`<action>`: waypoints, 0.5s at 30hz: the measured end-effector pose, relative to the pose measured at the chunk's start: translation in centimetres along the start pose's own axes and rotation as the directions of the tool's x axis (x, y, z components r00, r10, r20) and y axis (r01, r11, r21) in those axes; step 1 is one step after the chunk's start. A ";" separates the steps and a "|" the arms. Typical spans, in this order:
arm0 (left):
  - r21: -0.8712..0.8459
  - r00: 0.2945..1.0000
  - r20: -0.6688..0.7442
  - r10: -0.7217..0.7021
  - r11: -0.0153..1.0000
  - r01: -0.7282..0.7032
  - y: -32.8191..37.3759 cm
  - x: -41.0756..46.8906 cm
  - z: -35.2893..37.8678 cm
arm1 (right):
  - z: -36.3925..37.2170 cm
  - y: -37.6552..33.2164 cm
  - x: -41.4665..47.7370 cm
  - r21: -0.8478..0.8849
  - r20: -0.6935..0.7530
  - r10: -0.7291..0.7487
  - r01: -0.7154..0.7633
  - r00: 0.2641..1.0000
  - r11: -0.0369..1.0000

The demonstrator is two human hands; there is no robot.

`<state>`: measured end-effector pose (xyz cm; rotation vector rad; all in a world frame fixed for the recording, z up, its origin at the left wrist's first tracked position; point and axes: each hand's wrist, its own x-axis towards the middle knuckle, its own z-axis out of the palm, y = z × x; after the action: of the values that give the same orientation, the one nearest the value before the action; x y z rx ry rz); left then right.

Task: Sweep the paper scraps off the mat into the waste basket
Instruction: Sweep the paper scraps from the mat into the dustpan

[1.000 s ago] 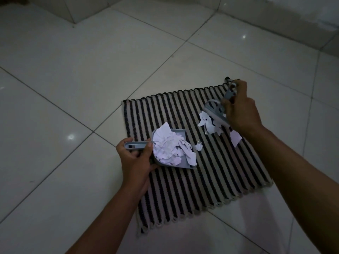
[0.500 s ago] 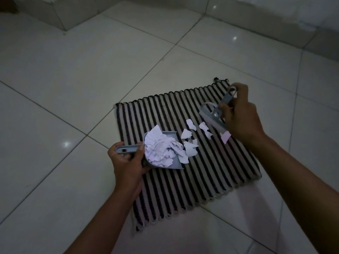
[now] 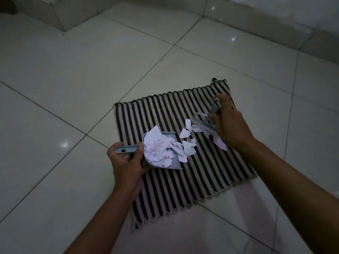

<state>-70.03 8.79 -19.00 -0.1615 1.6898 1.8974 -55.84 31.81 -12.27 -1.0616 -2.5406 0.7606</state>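
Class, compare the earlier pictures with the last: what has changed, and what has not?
The right hand has swept the brush towards the dustpan, pushing loose paper scraps along the mat to its mouth; a few remain by the brush. Unchanged: the left hand holds the dustpan handle, the right grips the brush.

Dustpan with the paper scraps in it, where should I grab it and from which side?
By its flat handle, coming from the left. The handle juts out from the walled back of the dustpan, away from the open lip where the scraps spill over toward the brush, so a grip there can keep the lip tilted up. The left hand holds it this way.
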 end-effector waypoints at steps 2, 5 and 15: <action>0.002 1.000 0.001 0.002 1.000 -0.002 -0.2 0.1 -0.1 | -0.1 -0.2 -0.9 0.036 -0.023 -0.013 0.013 1.000 0.999; 0.010 1.000 0.022 0.009 1.000 -0.009 -0.3 -0.9 -0.2 | -1.9 1.0 -3.0 0.062 -0.164 0.059 -0.049 0.985 0.997; 0.013 1.000 0.012 -0.019 1.000 0.018 -0.9 -1.8 -0.7 | 1.9 -0.5 -9.6 0.130 -0.271 0.169 -0.138 0.948 0.982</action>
<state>-68.29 7.55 -19.06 -0.1593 1.6866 1.8697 -50.36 23.88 -14.08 -1.2449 -2.1730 0.7215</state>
